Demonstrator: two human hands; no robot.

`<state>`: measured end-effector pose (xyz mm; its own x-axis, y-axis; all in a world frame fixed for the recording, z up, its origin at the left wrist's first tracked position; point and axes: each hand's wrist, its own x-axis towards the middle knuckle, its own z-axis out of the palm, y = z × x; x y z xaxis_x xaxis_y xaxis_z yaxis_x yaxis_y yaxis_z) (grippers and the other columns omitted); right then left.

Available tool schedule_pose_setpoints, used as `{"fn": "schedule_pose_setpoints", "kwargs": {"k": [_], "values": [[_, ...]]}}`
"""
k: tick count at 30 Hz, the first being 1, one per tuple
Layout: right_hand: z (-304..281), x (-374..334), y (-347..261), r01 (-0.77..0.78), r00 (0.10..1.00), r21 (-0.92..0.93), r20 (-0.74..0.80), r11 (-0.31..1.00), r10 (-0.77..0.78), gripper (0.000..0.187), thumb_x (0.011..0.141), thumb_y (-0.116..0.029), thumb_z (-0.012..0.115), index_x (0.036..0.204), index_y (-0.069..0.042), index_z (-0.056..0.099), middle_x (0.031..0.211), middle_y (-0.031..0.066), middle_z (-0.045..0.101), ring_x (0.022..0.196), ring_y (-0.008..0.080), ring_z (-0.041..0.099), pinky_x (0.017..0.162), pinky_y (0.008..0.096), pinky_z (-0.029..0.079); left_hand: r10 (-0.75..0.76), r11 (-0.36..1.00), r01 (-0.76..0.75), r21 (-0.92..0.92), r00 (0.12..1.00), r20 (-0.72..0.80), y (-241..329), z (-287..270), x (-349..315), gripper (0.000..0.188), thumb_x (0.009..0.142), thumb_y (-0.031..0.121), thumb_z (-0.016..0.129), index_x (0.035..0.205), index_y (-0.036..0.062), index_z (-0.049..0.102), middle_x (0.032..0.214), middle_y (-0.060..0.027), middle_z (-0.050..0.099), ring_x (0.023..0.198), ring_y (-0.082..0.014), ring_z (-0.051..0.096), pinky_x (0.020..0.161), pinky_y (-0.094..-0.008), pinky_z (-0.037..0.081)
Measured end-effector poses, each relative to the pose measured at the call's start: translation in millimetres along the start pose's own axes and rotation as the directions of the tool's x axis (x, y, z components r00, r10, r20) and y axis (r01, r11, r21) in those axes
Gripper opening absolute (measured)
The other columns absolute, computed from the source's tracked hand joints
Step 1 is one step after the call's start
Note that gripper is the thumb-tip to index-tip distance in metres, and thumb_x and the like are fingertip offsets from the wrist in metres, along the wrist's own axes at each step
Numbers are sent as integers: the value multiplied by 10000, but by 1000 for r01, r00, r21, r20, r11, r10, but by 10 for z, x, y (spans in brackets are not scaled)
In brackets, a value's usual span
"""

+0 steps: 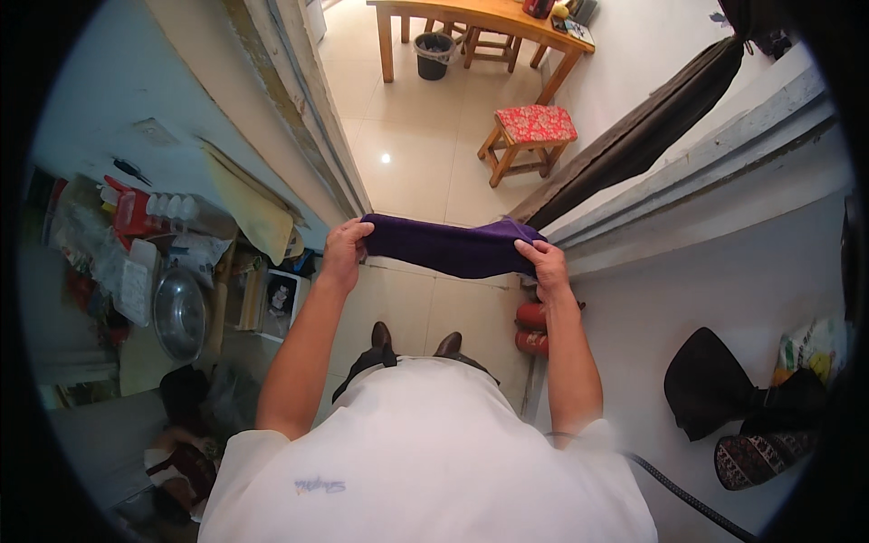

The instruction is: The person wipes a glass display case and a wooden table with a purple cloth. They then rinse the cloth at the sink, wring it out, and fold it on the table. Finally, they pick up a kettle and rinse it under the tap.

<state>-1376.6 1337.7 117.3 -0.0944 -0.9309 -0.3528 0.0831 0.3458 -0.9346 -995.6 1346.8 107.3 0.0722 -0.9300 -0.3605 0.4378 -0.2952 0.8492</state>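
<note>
- While we hold the folded purple cloth (444,250) out beyond our white shirt (425,462), it helps to leave the elbows slightly bent, so that small corrections come from the wrists rather than the shoulders
- Beside our right shoulder runs a black cable (690,502), and we do well to swing that arm clear of it
- Our left hand (344,253) is clamped on the cloth's left end with the thumb in front, and our right hand (546,268) pinches the other end, its thumb likewise laid over the near face
- Between the two, the cloth hangs in the air above the tiled floor (389,312), its lower edge sagging a little; a light, even pull outward should straighten it without dragging an end loose
- Near the right end, a paler purple fold (510,227) stands out of line, and we judge it worth smoothing flat
- Below, our brown shoes (381,337) stand apart, a steady stance to work from
- Low on the right are red cylinders (532,343), and off to the left a round, shiny bowl (181,314) sits among clutter, so wide swings are best avoided
- Past the cloth, a dark curtain (652,149) slants away on the right; we would not let the fabric catch on it
- Farther off, a red floral stool (536,124), a black bin (434,60) and a wooden table (471,12) ask nothing of us
</note>
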Motion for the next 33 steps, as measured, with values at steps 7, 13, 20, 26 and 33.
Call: {"fn": "schedule_pose_setpoints", "kwargs": {"k": [7,13,20,26,33], "values": [[107,214,-484,46,997,-79,61,996,-41,266,845,-271,821,784,-29,728,742,9,669,617,91,565,608,250,443,214,975,-203,91,967,-140,484,284,-48,269,894,-13,630,1157,-40,679,939,-26,686,815,-96,630,777,-235,504],[66,571,-649,87,996,-236,23,968,-84,325,826,-313,836,732,-27,712,706,23,666,579,105,568,586,269,451,282,783,-280,555,956,85,803,328,52,405,852,11,667,1255,-20,668,1040,-134,735,934,-171,692,860,-275,533],[-57,780,-935,184,983,-375,75,909,-168,370,858,-366,812,773,-13,739,700,11,663,549,91,562,510,261,424,491,175,-503,847,790,367,1258,593,-109,196,856,112,702,1033,28,712,1027,-186,702,1011,-373,655,910,-458,511],[1,571,-1608,46,980,-263,201,964,8,370,938,-332,732,956,38,734,809,60,704,622,134,633,550,288,490,354,-237,-492,838,759,546,1848,840,-99,129,775,139,687,764,17,729,847,-191,718,891,-361,706,819,-451,557],[-151,408,-1920,105,958,-368,287,924,5,425,1026,-406,573,981,-1,694,761,77,680,549,165,622,468,305,491,391,195,-656,729,734,555,2079,1031,-65,151,736,189,707,780,51,752,798,-164,724,769,-300,714,756,-395,561]]}}
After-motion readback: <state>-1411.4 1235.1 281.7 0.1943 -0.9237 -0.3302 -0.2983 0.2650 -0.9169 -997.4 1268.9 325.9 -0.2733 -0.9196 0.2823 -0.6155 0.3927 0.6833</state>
